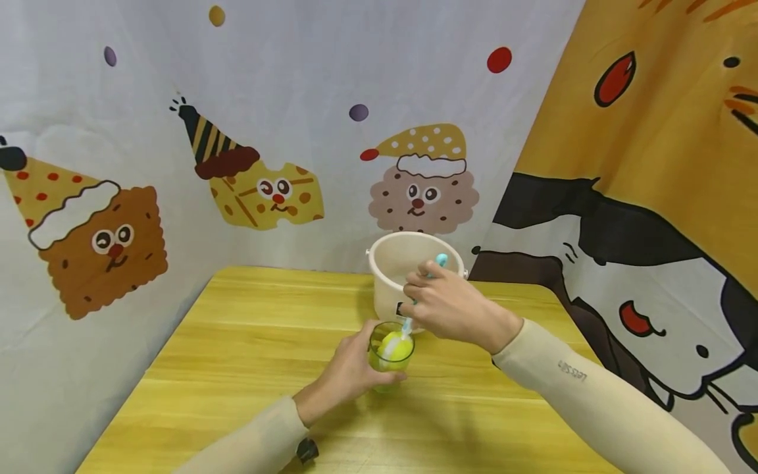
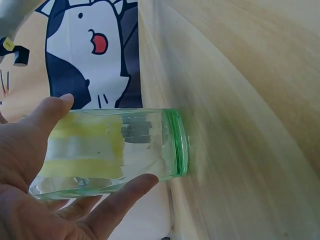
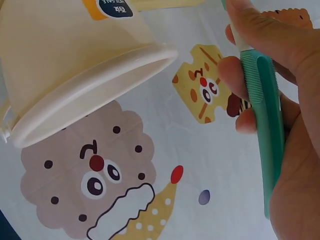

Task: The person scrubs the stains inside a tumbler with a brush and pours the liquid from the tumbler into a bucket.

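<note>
The left hand (image 1: 352, 365) grips the glass (image 2: 142, 155), thumb on one side and fingers round the other. The glass stands roughly upright in that grip, its thick green base low over the table; whether the two touch is hard to tell. Just above and to the right of this grip, the right hand (image 1: 447, 306) holds the teal handle (image 3: 260, 95), fingers and thumb curled round it. Below the right hand the pale stem (image 1: 406, 327) runs down into the glass, ending in the yellow-and-white sponge (image 1: 393, 347).

The work looks to be midway — the sponge is well inside the glass, but its lower end stops short of the base. Reaching the bottom, if it has not been scrubbed, and drawing the sponge out appear to be left. No foam shows, and how clean the walls are cannot be judged.

Under both hands lies the table (image 1: 254, 336). Just beyond the right hand stands the cream bucket (image 1: 386, 303), upright, its floor hidden — so its contents cannot be told. Farthest from the hands hangs the cartoon cloth (image 1: 296, 85).
</note>
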Demonstrator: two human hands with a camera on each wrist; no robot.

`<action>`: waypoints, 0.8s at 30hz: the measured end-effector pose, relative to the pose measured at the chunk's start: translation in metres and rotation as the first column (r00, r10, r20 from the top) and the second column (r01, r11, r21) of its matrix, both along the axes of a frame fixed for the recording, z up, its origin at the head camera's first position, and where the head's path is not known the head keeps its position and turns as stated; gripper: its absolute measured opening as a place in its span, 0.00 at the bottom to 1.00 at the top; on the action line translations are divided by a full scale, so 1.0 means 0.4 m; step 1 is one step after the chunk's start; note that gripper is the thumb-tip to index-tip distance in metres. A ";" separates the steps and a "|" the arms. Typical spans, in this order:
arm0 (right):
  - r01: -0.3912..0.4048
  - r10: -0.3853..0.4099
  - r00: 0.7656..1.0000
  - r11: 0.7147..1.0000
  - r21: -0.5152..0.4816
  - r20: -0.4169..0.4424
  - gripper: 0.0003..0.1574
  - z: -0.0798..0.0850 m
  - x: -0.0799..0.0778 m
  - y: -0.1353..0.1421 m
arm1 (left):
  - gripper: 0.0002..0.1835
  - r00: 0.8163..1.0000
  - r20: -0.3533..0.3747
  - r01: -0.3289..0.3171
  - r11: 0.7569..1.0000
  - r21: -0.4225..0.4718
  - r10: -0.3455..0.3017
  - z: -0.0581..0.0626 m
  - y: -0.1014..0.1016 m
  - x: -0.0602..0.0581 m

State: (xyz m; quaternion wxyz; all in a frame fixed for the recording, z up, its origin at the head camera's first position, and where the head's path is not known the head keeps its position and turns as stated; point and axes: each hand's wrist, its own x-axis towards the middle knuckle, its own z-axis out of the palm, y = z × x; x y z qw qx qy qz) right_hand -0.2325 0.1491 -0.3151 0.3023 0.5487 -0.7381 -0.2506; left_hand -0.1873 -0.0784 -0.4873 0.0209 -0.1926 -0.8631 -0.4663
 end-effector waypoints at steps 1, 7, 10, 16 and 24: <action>0.004 -0.004 1.000 1.000 0.007 0.005 0.24 -0.001 -0.002 0.000 | 0.50 1.000 -0.002 0.003 1.000 -0.001 -0.003 0.001 0.001 0.000; 0.022 -0.023 0.998 1.000 0.009 0.054 0.25 -0.006 -0.012 0.000 | 0.50 1.000 0.007 0.000 1.000 0.001 0.000 0.003 0.005 0.000; 0.030 -0.030 0.996 0.999 -0.010 0.080 0.25 -0.010 -0.015 0.005 | 0.51 1.000 0.015 -0.015 1.000 -0.001 0.015 0.004 0.007 0.000; 0.029 -0.021 0.991 0.998 -0.062 0.131 0.22 -0.018 -0.018 0.017 | 0.51 0.999 0.018 -0.026 1.000 0.001 0.026 0.004 0.009 -0.002; 0.032 -0.006 0.981 0.991 -0.129 0.196 0.21 -0.033 -0.015 0.030 | 0.51 0.999 -0.001 -0.032 0.999 -0.010 0.032 0.000 0.009 0.000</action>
